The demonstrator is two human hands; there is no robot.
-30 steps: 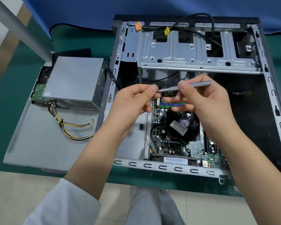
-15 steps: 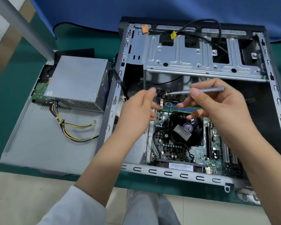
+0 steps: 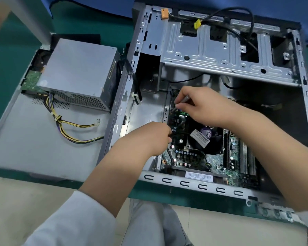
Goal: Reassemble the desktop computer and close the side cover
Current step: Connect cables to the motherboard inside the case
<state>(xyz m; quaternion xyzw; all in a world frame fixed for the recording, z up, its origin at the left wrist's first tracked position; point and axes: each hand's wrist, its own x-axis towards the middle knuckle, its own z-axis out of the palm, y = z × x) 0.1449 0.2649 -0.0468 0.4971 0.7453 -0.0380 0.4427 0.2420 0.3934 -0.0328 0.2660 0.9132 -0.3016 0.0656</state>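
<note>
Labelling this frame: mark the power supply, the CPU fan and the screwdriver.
power supply [image 3: 78, 70]: head view, flat grey top face.
CPU fan [image 3: 205, 139]: head view, hub beside the white label.
screwdriver [image 3: 185, 98]: head view, grey shaft showing past the right hand [image 3: 206, 108].

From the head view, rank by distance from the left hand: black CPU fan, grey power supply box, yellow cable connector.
From the left hand:
1. Black CPU fan, just to its right on the motherboard.
2. Grey power supply box, outside the case, far left.
3. Yellow cable connector, at the case's far edge.

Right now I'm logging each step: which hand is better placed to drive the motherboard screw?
Right. The right hand grips the screwdriver, angled down toward the motherboard corner; the left hand sits lower, holding no visible tool.
</note>
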